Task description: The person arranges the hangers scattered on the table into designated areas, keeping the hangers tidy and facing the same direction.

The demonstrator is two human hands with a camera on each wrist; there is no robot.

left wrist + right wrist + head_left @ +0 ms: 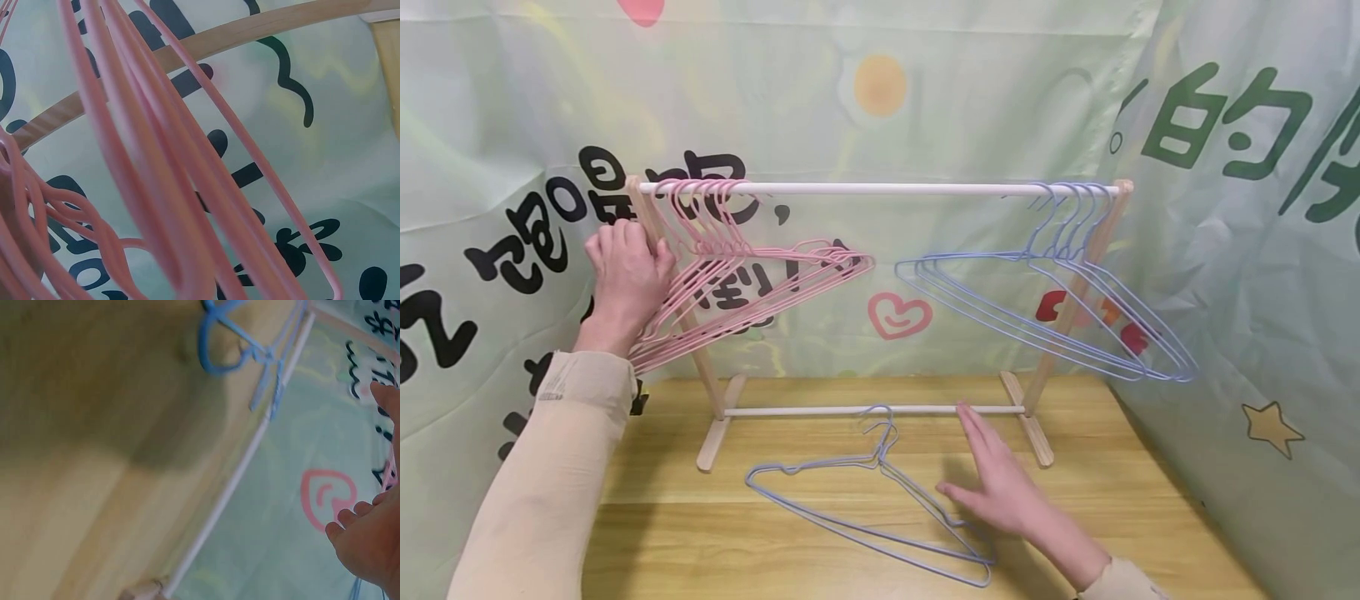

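Fingers curled, my left hand (627, 275) grips the left wooden post of a small clothes rack (880, 189); pink hangers partly hide this in the left wrist view. Several pink wire hangers (760, 304) (150, 150) hang beside it from the white rod. At the rod's right end hang several blue hangers (1045, 308). Two more blue hangers (880, 529) (262, 356) overlap on the table in front of the rack. Just right of these two, my right hand (1000, 483) (369, 537) hovers, fingers straight, thumb spread, holding nothing.
The wooden table (700, 542) bears the rack on two wooden feet (722, 425), joined by a low white bar (940, 410). Printed cloth (797, 100) stands close behind it and along both sides.
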